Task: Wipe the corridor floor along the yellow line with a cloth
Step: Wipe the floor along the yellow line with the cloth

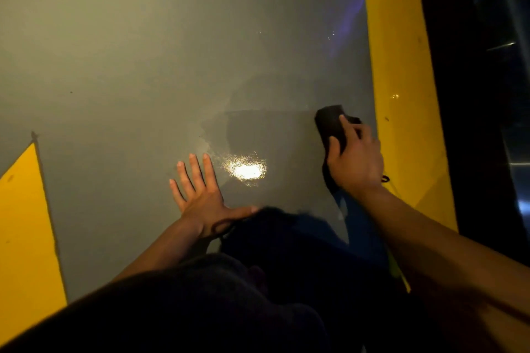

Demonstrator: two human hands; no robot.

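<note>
A dark cloth (329,123) lies pressed on the grey floor (143,51), just left of the wide yellow line (401,80) that runs up the right side. My right hand (354,157) is closed over the cloth, fingers on top of it. My left hand (198,189) rests flat on the floor with its fingers spread, holding nothing. Between the two hands the floor shows a darker wet patch (272,135) with a bright light reflection (248,170).
A second yellow marking (23,223) slants up the left side. Right of the yellow line stands a dark wall or edge (473,94). My dark-clothed knees (272,266) fill the lower middle of the view.
</note>
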